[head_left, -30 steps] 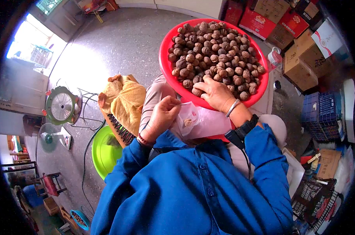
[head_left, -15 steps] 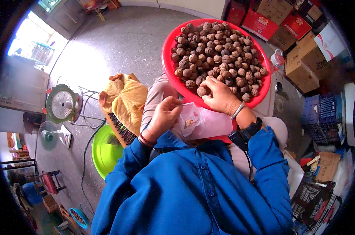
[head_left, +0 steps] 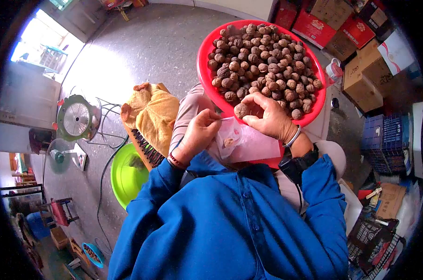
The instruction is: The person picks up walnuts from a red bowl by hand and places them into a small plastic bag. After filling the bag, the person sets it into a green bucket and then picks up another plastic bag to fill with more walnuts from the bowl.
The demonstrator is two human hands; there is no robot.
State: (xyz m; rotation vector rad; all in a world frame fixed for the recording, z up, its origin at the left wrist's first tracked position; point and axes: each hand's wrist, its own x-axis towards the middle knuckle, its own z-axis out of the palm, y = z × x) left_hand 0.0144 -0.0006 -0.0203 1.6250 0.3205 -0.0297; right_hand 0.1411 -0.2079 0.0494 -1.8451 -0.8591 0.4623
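Observation:
My right hand [head_left: 272, 119] pinches a single walnut [head_left: 241, 110] between thumb and fingers, just off the near rim of a red basin [head_left: 203, 70]. Many brown walnuts [head_left: 263, 60] are heaped in that basin. With closed fingers, my left hand [head_left: 200, 133] grips the top edge of a clear plastic bag [head_left: 229, 133]. The bag hangs over my lap, and a small tan piece shows inside it. Under the bag lies a pink sheet [head_left: 253, 147]. The held walnut is close to the bag's upper edge, apart from it.
Left of my legs, a yellow cloth [head_left: 155, 112] covers part of a wooden frame with dark coils [head_left: 144, 149], beside a green basin [head_left: 123, 179]. Fans [head_left: 76, 119] and cables stand farther left. Cardboard boxes [head_left: 363, 77] and a blue crate [head_left: 384, 140] line the right.
My right hand has drawn back slightly from the heap, lifting the walnut clear of the others toward the bag. My left hand still holds the bag.

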